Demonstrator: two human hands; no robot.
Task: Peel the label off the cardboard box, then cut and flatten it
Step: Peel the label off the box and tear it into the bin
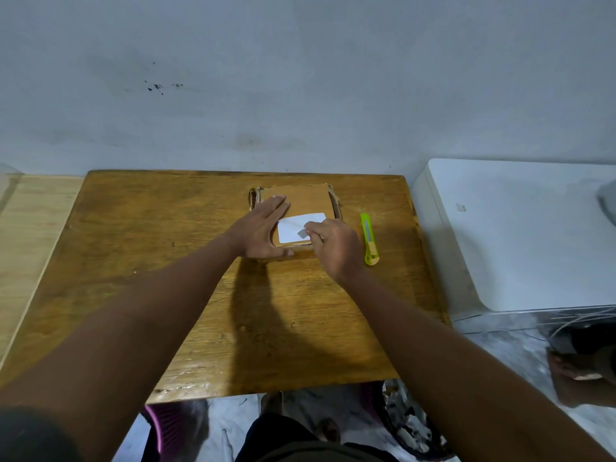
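Note:
A brown cardboard box (308, 200) lies on the far middle of the wooden table (133, 261). A white label (293, 228) is stuck on its top near the front. My left hand (263, 228) rests flat on the box's left part, fingers together, pressing it down. My right hand (330, 243) is at the label's right corner, fingertips pinched on that corner, which is lifted and folded back. A green utility knife (369, 238) lies on the table just right of the box, untouched.
A blue-grey wall stands right behind the table. A white appliance (520, 235) sits to the right of the table. A lighter wooden surface (30, 235) adjoins on the left. Another person's foot (573, 368) rests on the floor at right.

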